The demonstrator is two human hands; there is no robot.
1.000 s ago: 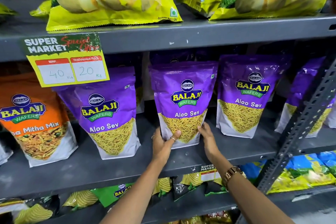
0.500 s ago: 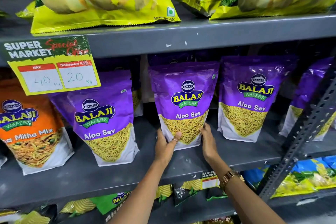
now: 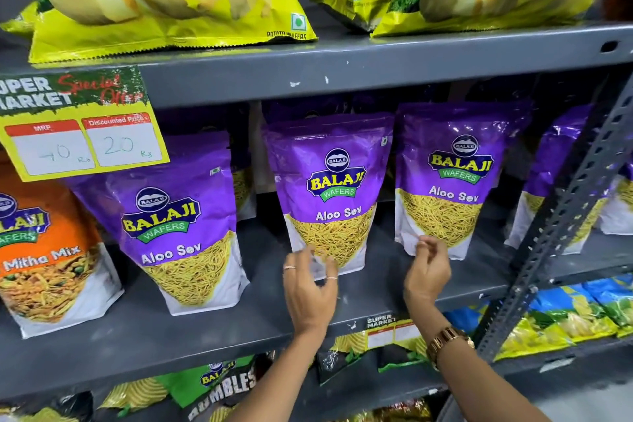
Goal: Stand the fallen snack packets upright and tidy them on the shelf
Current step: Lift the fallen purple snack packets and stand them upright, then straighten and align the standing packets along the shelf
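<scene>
- The orange Mitha Mix packet (image 3: 51, 257) stands at the far left of the middle shelf (image 3: 239, 329), leaning back a little; I judge it needs no correction.
- The left Aloo Sev packet (image 3: 181, 233) stands forward of its row and tilts left. I judge it the next candidate for straightening.
- My left hand (image 3: 308, 291) hovers at the base of the centre Aloo Sev packet (image 3: 334, 195), fingers spread and loosely curled, gripping nothing. The packet stands upright on its own gusset.
- My right hand (image 3: 428, 271) sits between the centre packet and the right Aloo Sev packet (image 3: 452, 178), fingertips drawn together near that packet's lower left corner. I cannot tell whether they pinch the film.
- Further purple packets (image 3: 561, 178) stand behind the slotted upright (image 3: 561, 226).
</scene>
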